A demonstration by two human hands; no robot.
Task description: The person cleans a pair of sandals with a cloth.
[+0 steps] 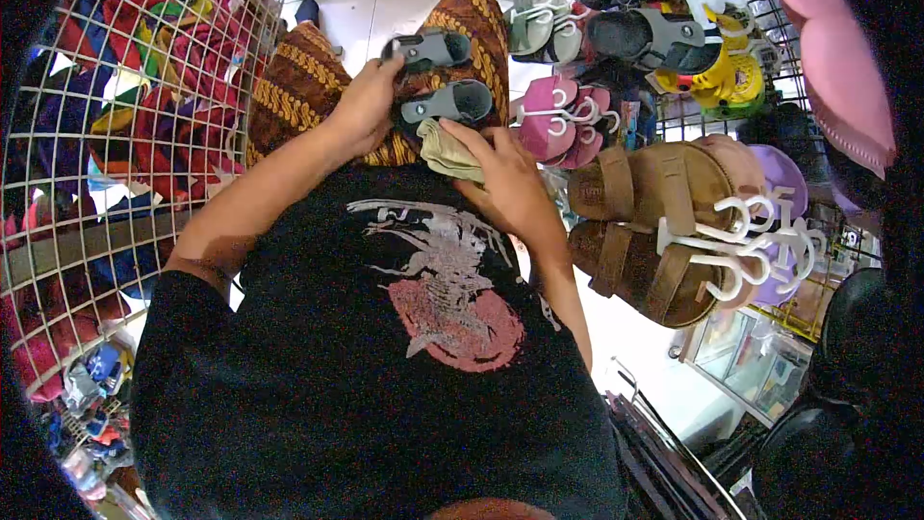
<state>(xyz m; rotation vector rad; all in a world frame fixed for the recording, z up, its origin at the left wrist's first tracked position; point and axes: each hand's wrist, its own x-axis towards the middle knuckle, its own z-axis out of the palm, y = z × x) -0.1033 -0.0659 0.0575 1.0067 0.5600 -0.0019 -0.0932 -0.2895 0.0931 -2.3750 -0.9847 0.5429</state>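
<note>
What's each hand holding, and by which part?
Left hand grips the pair of grey sandals at the end nearest it. Right hand holds a pale green cloth by its edge, just below the sandals.

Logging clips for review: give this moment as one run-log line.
left hand: grips grey sandal pair | right hand: holds folded cloth just below pair | right side: brown sandals hanging

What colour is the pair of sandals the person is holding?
Dark grey sandals, seen best in the head view.
</note>
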